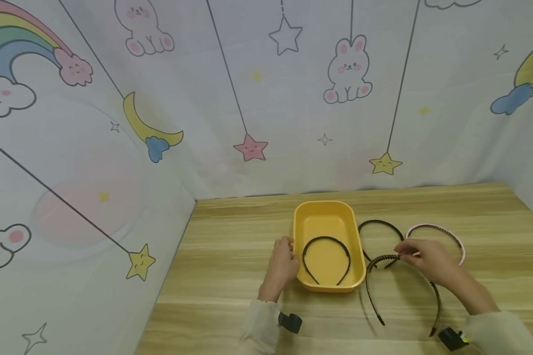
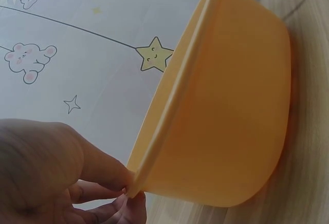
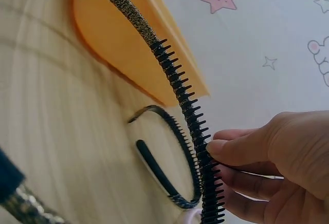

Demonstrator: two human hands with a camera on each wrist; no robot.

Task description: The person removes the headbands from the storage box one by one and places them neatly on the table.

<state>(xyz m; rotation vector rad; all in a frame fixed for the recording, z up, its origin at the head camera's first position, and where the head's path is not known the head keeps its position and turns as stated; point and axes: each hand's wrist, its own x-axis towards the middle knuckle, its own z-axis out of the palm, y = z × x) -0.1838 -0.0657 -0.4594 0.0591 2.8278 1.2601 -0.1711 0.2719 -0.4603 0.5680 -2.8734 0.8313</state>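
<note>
My left hand [image 1: 282, 264] pinches the left rim of a yellow plastic basin [image 1: 326, 222]; the left wrist view shows thumb and fingers on that rim [image 2: 154, 147]. Inside the basin lies a thin black headband [image 1: 326, 237]. My right hand [image 1: 431, 259] pinches the top of a glittery black-and-gold headband [image 1: 436, 296], raised above the table beside the basin with its ends pointing toward me. In the right wrist view, comb-like teeth line the inner side of this headband [image 3: 180, 88]. Behind it, another black headband [image 1: 382, 222] and a pink headband [image 1: 444, 229] lie on the table.
A wood-grain table [image 1: 231, 231] carries everything. A pale fabric backdrop [image 1: 293, 113] printed with stars, rabbits and moons rises behind it and along the left side. Dark wrist devices sit by both cuffs, one near the left cuff [image 1: 290, 323].
</note>
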